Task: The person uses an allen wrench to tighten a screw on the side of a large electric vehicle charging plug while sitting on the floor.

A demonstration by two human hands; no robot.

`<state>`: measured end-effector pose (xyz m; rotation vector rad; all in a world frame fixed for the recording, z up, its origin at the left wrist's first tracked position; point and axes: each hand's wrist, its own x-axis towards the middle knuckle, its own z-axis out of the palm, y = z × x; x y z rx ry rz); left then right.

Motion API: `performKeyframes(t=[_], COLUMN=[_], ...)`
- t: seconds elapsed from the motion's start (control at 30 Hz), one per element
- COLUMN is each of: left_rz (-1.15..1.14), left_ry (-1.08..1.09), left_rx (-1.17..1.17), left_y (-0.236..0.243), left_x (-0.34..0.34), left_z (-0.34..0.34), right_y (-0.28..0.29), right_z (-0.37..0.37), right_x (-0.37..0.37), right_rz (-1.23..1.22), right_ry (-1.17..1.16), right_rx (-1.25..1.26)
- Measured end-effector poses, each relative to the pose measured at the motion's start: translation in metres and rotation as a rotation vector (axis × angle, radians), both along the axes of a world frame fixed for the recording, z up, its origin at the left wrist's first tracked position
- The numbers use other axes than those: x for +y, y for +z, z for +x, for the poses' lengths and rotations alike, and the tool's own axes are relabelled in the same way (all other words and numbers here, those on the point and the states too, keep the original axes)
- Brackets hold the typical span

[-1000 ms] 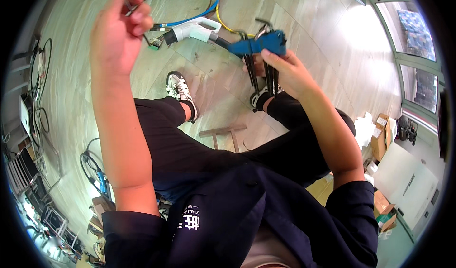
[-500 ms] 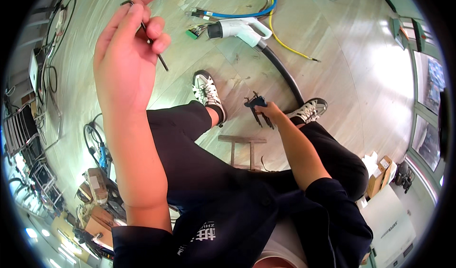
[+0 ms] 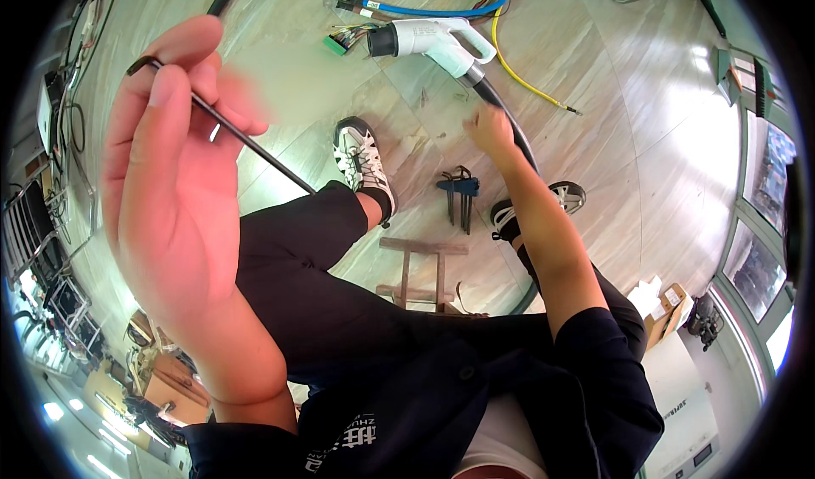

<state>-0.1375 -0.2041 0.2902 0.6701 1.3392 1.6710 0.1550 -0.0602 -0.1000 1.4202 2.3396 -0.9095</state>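
Observation:
Raised at the upper left, my left hand (image 3: 174, 173) is closed on a black hex key (image 3: 255, 146), its short bent end up by the thumb and its long shaft slanting down to the right. My right hand (image 3: 492, 132) is stretched out over the floor beside the thick black cable (image 3: 486, 90) of a white charging gun (image 3: 429, 44); motion smears its fingers, and I cannot tell whether it touches the cable. On the floor between my feet lies a hex key set (image 3: 461, 188) in a dark blue holder, touched by neither hand.
Blue cable (image 3: 424, 9), yellow cable (image 3: 519, 76) and a green connector (image 3: 336, 46) lie around the gun. A small wooden stool (image 3: 423, 247) stands between my legs. Cardboard boxes (image 3: 666, 313) sit at the right, more clutter at the left.
My right hand has let go of the hex key set, now on the floor, and moved up toward the gun's cable. My left hand, still with the hex key, has shifted left and lower.

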Motion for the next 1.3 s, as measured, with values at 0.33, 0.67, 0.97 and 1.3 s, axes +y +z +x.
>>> performKeyframes(t=[0.33,0.67,0.97,1.3], left_rz=[-0.087,-0.297,-0.135,0.234], left_ry=[0.062,0.064,0.107,-0.208], left_rx=[0.042,0.146,0.306,0.422], left_y=[0.001,-0.019,-0.017,-0.003], left_x=[0.015,0.041,0.083,0.100], left_z=[0.018,0.026,0.051,0.172], right_y=[-0.018,-0.015,0.135,0.224], right_z=[-0.107,-0.091,-0.015,0.134], right_x=[0.071,0.097,0.102,0.094], right_rz=[0.172,0.012,-0.057,0.008], right_ry=[0.024,0.026,-0.155,-0.494], right_rx=[0.057,0.154,0.554,1.013])
